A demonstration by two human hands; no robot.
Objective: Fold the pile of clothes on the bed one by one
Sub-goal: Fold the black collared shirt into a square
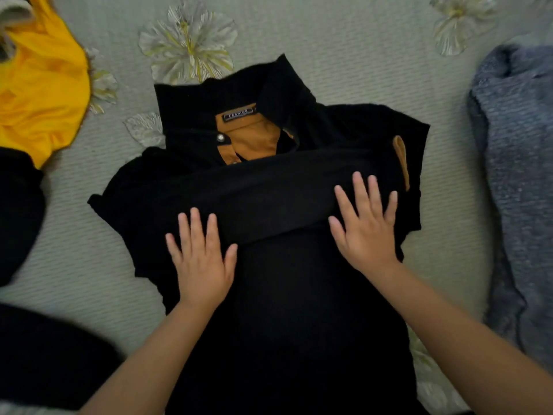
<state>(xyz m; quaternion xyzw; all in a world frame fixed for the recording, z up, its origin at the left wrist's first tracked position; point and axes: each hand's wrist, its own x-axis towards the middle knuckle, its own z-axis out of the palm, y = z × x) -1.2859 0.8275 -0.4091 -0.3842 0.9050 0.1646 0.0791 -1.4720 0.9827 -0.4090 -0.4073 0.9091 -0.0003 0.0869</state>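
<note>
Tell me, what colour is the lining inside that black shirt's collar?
Orange-brown lining, clearest in the head view.

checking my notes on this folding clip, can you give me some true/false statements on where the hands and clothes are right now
1. Both hands lie flat, fingers spread, on the black shirt. True: the left hand and right hand press down on it.
2. A sleeve is folded across the shirt's chest. True.
3. The shirt's collar lining is blue. False: it is tan-orange.
4. The yellow garment lies at the right of the bed. False: it is at the upper left; the grey garment is at the right.
5. The bedcover is plain. False: it has a flower print.
</note>
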